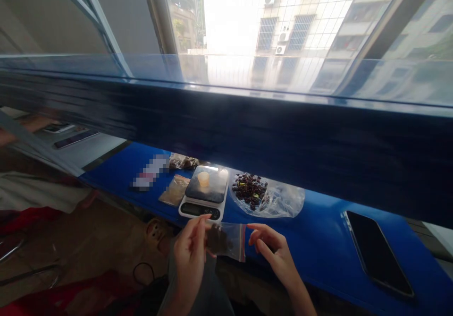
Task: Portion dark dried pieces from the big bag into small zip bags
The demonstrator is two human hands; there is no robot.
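Observation:
A small clear zip bag [231, 243] with dark contents is pinched at its left end by my left hand [190, 250], above the front edge of the blue table. The bag's red-striped zip end points right. There my right hand [271, 250] has its index fingertip at the top corner, touching or almost touching it; the thumb is apart and the other fingers are curled. Just beyond the hands is a white kitchen scale [201, 210] with a small pale yellow cup [203, 179] on its dark plate. To its right, dark dried pieces [249, 191] lie in an opened clear plastic bag [286, 199].
Left of the scale lie a filled zip bag [174, 191] and another bag with brownish contents [183, 161]. A black phone [378, 254] rests on the blue table [314, 245] at right. A dark shelf [226, 122] crosses above. Another person's arm [24, 127] shows at far left.

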